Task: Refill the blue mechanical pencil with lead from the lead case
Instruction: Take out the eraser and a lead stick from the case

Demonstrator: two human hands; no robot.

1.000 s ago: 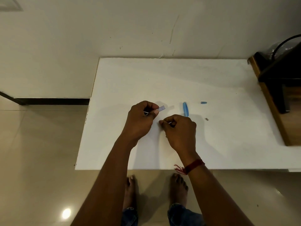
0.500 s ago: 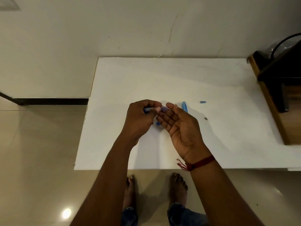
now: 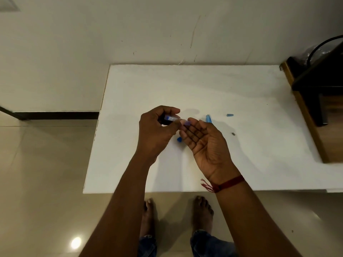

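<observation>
A: Two hands, mid-frame, over a white table (image 3: 185,86). Item one?

B: Left hand (image 3: 157,130), fingers curled round the lead case (image 3: 171,118), held level, its pale end (image 3: 183,122) pointing right.

A: Item two?

B: Right hand (image 3: 206,141), palm up, fingers spread and cupped, holding nothing. Its fingertips (image 3: 191,120) sit just under the case's pale end; whether any lead lies on them is too small to tell.

A: Pencil?

B: Blue pencil (image 3: 208,118) on the table, just beyond the right hand, mostly hidden behind it; only the top end shows.

A: Loose parts?

B: Three. Blue cap (image 3: 179,139) on the table between the two hands, low. Small blue piece (image 3: 229,115) right of the pencil, apart from it. Tiny grey piece (image 3: 233,134) lower right of that.

A: Other entries?

B: Red thread band (image 3: 228,183) on the right wrist. Dark furniture (image 3: 315,93) at the right edge of the frame. Bare feet (image 3: 202,210) on the tiled floor, bottom centre.
</observation>
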